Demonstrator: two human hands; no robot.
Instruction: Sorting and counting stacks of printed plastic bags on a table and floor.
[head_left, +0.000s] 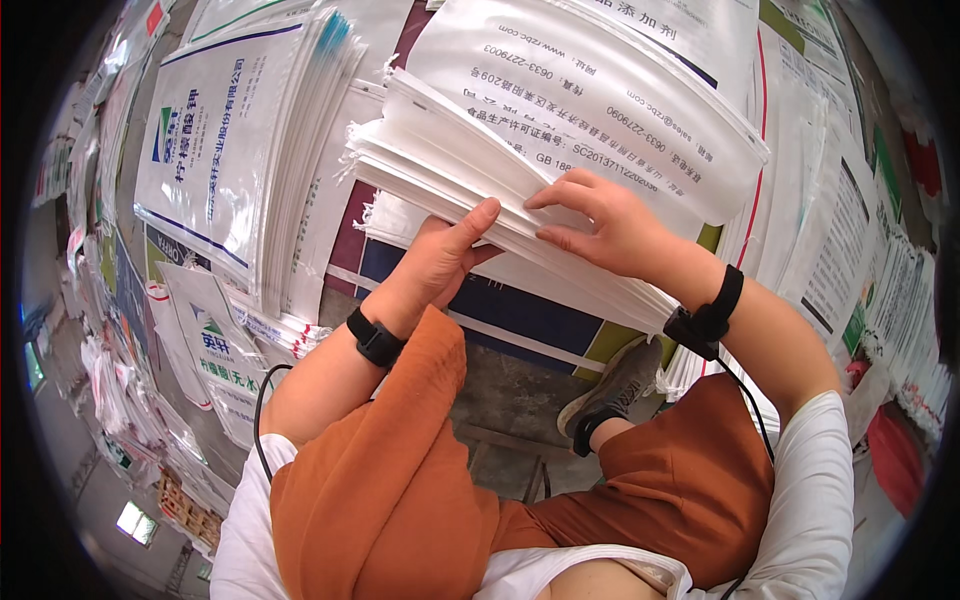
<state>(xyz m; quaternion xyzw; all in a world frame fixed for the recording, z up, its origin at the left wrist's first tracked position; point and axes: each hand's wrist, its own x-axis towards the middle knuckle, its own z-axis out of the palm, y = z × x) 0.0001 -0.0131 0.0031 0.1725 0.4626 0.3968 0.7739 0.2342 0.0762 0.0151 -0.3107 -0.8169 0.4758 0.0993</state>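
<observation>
A thick pile of flat white woven sacks (420,165) with frayed edges lies in front of me, its near edge fanned into layers. My left hand (445,262) is closed on that near edge, thumb on top and the other fingers partly hidden underneath. To its right, my right hand (612,228) has its fingers bent over the upper layers and its thumb against their edge. The sack edges lie between thumb and fingers; how many layers it grips cannot be made out. Black bands with cables are around both wrists.
A stack of printed white sacks (215,150) stands at left, with more sacks (815,230) at right. Beneath the pile is a dark blue and green printed sack (510,325). My shoe (615,385) rests on the grey floor (500,395) close below the pile.
</observation>
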